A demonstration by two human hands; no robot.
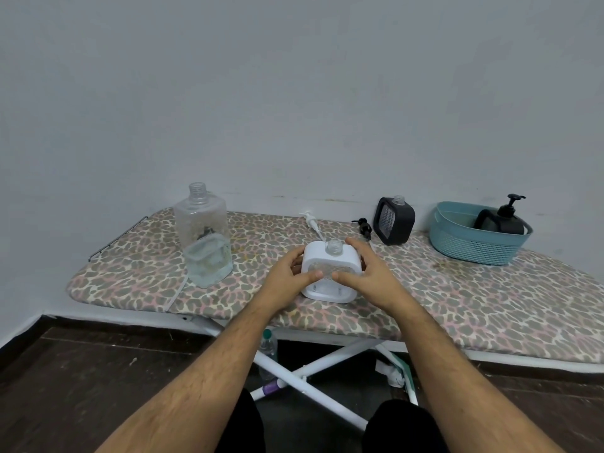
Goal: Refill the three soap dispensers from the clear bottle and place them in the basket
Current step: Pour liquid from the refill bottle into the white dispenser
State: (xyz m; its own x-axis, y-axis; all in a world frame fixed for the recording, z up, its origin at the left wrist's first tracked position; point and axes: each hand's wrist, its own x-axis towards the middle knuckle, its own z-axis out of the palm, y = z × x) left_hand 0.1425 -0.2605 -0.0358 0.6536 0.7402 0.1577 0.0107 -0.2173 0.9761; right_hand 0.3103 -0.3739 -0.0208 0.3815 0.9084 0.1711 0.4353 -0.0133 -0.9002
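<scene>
White dispenser upright, neck up, both hands holding

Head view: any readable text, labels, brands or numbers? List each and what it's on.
None readable.
Clear bottle: a dark mark shows through the plastic, too blurred to tell whether it is print.
Bottle under the board: no label legible.
White dispenser, open black dispenser, dispenser in the basket, basket: no print visible.

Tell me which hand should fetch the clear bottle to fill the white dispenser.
Left, probably. The clear bottle stands uncapped on the left hand's side of the white dispenser; the right hand would have to cross over it, so it can steady the dispenser instead.
</scene>
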